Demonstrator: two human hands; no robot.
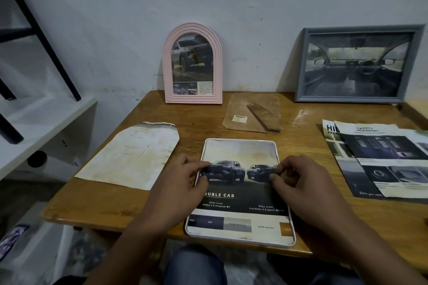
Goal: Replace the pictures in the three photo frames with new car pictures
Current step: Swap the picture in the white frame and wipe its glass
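White frame (240, 237) flat on tabletop (115, 203), car picture (240, 192) inside. Left hand (183, 178) and right hand (298, 180) pinch the picture's side edges.

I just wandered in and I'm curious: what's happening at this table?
A person is fitting a car picture into a white frame lying flat on the wooden table, with the left hand and right hand pinching its side edges. The frame's brown backing board lies behind it. A pink arched frame and a grey frame lean against the wall.
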